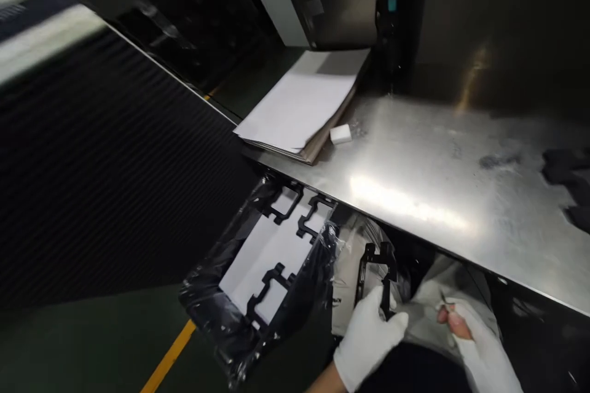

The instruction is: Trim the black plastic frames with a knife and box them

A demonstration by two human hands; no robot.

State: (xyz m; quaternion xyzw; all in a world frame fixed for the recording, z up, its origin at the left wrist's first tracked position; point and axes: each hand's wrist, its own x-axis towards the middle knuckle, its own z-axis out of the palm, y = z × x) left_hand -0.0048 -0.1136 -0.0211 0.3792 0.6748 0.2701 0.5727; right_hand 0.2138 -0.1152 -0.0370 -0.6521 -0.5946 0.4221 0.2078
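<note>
My left hand (372,330), in a white glove, grips a black plastic frame (391,267) by its lower end. The frame has a squarish opening and notched tabs at its top. To the right, my right hand (474,334) wears a white glove that leaves the thumb and a fingertip bare. Those fingers are pinched round a thin, pointed object (444,298), too small to name. On the left, a box lined with black plastic film (207,301) contains white paper (276,239) with similar black frames (270,288) lying on it.
A metal table (415,166) runs above both hands, its front edge slanting down to the right. On it are a stack of white sheets (304,98), a small white block (340,134) and a dark part (569,178). A black ribbed surface (115,184) fills the left.
</note>
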